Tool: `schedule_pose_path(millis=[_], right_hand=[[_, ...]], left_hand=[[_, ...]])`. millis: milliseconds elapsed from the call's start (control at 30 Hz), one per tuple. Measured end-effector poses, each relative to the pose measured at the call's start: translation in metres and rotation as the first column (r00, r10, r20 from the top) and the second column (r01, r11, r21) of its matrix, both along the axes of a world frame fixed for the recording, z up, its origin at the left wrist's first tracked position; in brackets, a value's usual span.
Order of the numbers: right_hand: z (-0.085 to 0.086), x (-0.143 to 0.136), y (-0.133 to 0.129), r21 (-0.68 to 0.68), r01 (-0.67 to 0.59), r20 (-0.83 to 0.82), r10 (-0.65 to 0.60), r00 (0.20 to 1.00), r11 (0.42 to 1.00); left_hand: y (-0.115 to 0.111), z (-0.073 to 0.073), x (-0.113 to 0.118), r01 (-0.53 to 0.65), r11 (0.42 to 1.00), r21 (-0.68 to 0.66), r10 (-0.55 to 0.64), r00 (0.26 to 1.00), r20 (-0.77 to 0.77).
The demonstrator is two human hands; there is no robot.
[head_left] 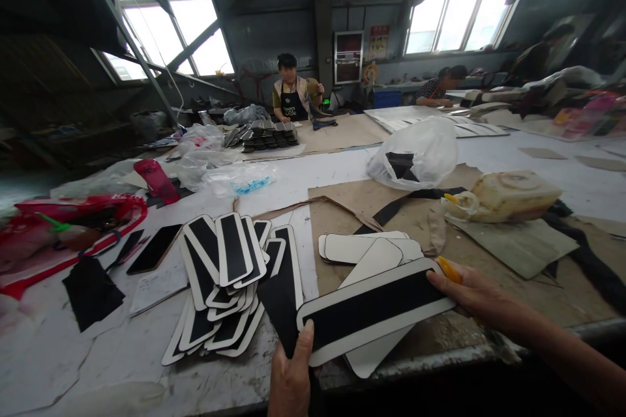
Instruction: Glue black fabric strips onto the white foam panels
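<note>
A long white panel with a black strip along its middle (376, 309) is held between both hands, tilted up to the right. My left hand (292, 371) pinches its lower left corner, thumb on top. A loose black strip (280, 305) runs down into the same hand, apparently gripped with it. My right hand (462, 287) grips the panel's right end, with something yellow (448, 270) at its fingers. Behind and under the panel lie several plain white panels (364, 249). On the left is a fanned pile of similar black-and-white panels (235, 254).
A phone (155, 249), black scraps (92, 293) and a red bag (73, 228) lie left. Toward the right are a yellowed plastic jug (516, 195), a clear bag (415, 156) and brown sheeting (337, 208). A person (293, 94) works across the table.
</note>
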State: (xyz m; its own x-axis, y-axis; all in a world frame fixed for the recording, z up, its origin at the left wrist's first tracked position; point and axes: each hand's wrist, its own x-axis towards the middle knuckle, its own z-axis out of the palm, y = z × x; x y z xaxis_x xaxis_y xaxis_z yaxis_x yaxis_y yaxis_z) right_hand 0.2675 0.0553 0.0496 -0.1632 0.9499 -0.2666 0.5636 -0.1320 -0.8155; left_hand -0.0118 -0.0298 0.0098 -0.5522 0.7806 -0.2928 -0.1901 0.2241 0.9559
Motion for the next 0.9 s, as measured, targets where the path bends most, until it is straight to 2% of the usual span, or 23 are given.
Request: schedule_pose_path(millis=[200,300,467,567,767,833,900], right_hand=[[-0.004,-0.003,0.0,-0.023,-0.024,0.008,0.024,1.0,0.999],[-0.011,-0.003,0.001,-0.052,-0.023,-0.006,0.023,1.0,0.998],[-0.017,-0.007,0.002,-0.079,0.009,-0.015,-0.011,1.0,0.997],[-0.015,-0.009,0.002,-0.065,0.014,-0.033,-0.016,0.999,0.998],[-0.006,-0.014,-0.001,-0.103,0.054,-0.158,-0.07,0.985,0.993],[-0.003,-0.014,-0.001,-0.139,0.064,-0.227,-0.095,0.969,0.988],[-0.001,-0.013,-0.001,-0.165,0.063,-0.301,-0.111,0.947,0.984]], left_hand=[[0.007,0.006,-0.003,-0.073,0.996,-0.059,0.076,0.996,0.041],[0.008,0.006,-0.005,-0.065,0.992,-0.104,0.076,0.992,0.103],[0.007,0.001,-0.008,-0.067,0.994,-0.088,0.078,0.988,0.13],[0.007,0.004,-0.007,-0.068,0.995,-0.076,0.079,0.984,0.162],[0.008,0.015,-0.006,-0.061,0.994,-0.093,0.088,0.942,0.324],[0.009,0.014,-0.007,-0.052,0.996,-0.076,0.077,0.923,0.378],[0.01,0.01,-0.009,-0.052,0.998,-0.036,0.061,0.929,0.365]])
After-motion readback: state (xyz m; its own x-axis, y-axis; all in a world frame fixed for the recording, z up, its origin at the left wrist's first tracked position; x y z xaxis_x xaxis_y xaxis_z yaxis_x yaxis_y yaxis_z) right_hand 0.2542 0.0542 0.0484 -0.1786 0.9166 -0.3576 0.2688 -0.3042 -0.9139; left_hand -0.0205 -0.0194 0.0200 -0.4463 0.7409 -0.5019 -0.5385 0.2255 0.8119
